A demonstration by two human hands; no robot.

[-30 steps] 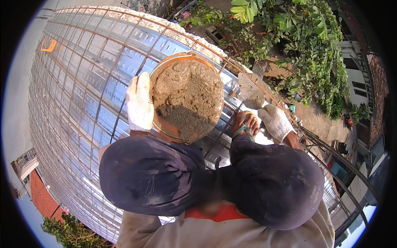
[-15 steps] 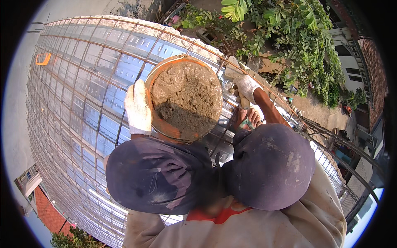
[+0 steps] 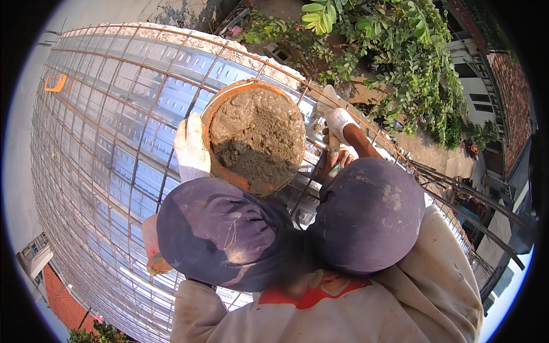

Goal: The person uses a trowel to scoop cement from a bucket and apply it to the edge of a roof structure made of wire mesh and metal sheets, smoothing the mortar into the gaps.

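An orange bucket [image 3: 213,117] of wet grey-brown mortar [image 3: 260,128] stands in front of my knees, part of the mortar in shadow. My left hand [image 3: 191,146], in a white knitted glove, is closed on the bucket's left side, its fingers along the rim. To the right of the bucket, my gloved right hand [image 3: 339,124] is closed round a trowel [image 3: 327,96]. Its blade points away from me and its handle shows below the fingers. A bare foot in a sandal is partly visible just below that hand.
A grid of rusty rebar [image 3: 123,97] lies over shiny metal decking [image 3: 177,94]. A rough concrete edge [image 3: 229,48] runs along the far side, with a drop to ground and leafy branches [image 3: 394,63] beyond. An orange frame-like object [image 3: 55,83] sits far left. Dark bars [image 3: 474,194] cross at right.
My right hand and the trowel have shifted slightly left. My knees have moved a little, and a reddish object now shows beside the left knee. The left hand keeps its hold on the bucket.
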